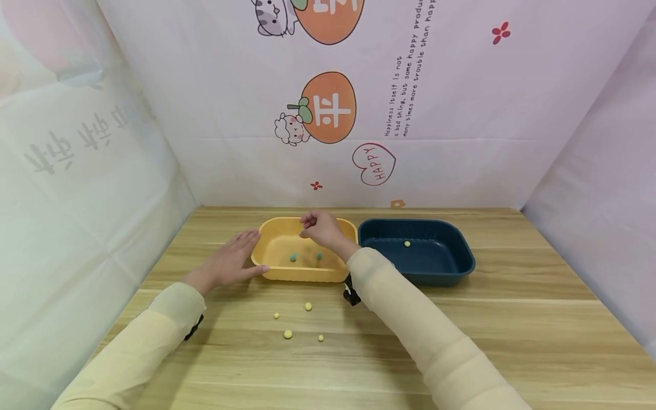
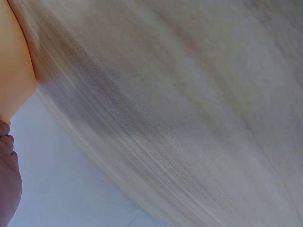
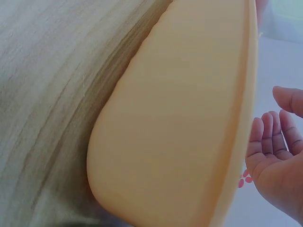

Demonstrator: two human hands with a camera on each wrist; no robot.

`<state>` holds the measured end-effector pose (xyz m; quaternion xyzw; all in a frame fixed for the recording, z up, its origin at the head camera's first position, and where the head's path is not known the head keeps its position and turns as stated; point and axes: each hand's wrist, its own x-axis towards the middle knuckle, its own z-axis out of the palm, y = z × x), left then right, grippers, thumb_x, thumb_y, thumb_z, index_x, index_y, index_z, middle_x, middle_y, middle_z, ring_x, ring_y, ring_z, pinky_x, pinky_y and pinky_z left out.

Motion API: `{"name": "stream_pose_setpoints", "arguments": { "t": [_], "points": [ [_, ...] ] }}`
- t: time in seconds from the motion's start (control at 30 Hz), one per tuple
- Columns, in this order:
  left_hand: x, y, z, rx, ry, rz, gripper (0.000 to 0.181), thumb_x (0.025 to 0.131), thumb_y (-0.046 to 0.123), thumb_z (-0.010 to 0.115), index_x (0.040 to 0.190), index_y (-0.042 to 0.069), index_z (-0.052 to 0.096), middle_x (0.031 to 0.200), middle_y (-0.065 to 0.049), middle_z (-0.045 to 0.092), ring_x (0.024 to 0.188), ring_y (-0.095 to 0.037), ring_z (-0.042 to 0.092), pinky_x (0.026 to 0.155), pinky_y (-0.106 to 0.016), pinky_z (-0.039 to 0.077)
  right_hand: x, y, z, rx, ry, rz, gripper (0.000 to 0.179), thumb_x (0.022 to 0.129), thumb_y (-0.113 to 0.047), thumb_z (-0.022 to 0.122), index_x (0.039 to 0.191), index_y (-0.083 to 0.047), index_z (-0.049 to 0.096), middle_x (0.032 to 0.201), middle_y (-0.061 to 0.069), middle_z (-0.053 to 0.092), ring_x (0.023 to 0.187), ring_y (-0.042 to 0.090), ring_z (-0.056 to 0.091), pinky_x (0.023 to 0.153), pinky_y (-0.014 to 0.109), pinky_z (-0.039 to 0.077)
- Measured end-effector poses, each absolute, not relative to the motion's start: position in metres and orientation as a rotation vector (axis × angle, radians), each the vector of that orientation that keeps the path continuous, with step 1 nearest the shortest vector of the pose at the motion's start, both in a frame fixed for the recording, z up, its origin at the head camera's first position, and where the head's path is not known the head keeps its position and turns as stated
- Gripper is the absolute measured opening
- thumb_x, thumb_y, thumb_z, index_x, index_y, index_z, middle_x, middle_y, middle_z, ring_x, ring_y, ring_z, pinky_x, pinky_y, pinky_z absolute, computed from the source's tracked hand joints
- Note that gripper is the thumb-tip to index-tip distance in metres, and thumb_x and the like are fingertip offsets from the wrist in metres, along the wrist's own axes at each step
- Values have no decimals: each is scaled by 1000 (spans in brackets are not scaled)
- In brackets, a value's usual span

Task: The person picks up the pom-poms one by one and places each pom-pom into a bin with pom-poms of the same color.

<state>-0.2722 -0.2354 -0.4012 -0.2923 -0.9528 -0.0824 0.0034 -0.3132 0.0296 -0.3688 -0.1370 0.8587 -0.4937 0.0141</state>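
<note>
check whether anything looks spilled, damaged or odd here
Nothing looks plainly damaged or spilled. Mildly odd: two small blue-green balls sit in the oblong yellow tub, while one small pale yellow ball sits in the oblong dark blue tub, so colours look swapped. Four more pale yellow balls lie loose on the wood-grain table.

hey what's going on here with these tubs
A person's left hand rests against the yellow tub, and the right hand hovers over it with nothing visible in the fingers. Two blue-green balls lie inside. The dark blue tub beside it has one yellow ball; four more yellow balls lie on the table.
</note>
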Motion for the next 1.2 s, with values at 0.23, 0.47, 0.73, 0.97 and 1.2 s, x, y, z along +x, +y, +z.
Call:
{"name": "stream_pose_setpoints", "arguments": {
  "t": [0.23, 0.47, 0.73, 0.97, 1.2],
  "points": [
    [-272, -236, -401, -917, -2990, -256, 97, 94, 65, 45, 152, -7, 17, 157, -24, 17, 145, -38, 14, 117, -48, 10, -310, 34, -363, -456, 2679, -1503, 24, 85, -2, 73, 107, -1, 65, 96, 7, 62, 88, 20, 57, 75, 27, 51],
    [-272, -236, -399, -920, -2987, -249, 96, 94, 64, 45, 151, -8, 17, 158, -23, 16, 145, -38, 14, 117, -47, 10, -300, 48, -351, -507, 2649, -1489, 24, 85, -1, 72, 107, -1, 64, 99, 10, 62, 89, 21, 57, 73, 26, 51],
    [-274, -237, -401, -931, -2979, -257, 96, 94, 65, 45, 151, -9, 19, 157, -25, 17, 144, -39, 14, 117, -48, 11, -285, 72, -345, -614, 2633, -1447, 22, 85, -2, 72, 105, -1, 64, 99, 13, 62, 87, 22, 58, 76, 29, 52],
    [-274, -237, -399, -931, -2987, -259, 97, 93, 65, 45, 151, -8, 18, 157, -24, 17, 145, -38, 13, 117, -48, 10, -265, 91, -340, -670, 2628, -1425, 24, 84, -2, 74, 106, 2, 65, 99, 16, 63, 84, 21, 59, 75, 30, 52],
    [-272, -236, -398, -927, -2996, -264, 97, 93, 65, 45, 152, -7, 17, 158, -24, 16, 145, -38, 12, 118, -47, 9, -245, 113, -336, -669, 2668, -1359, 21, 84, -4, 76, 102, -6, 66, 92, 6, 62, 83, 19, 59, 73, 30, 52]
  ]
}}
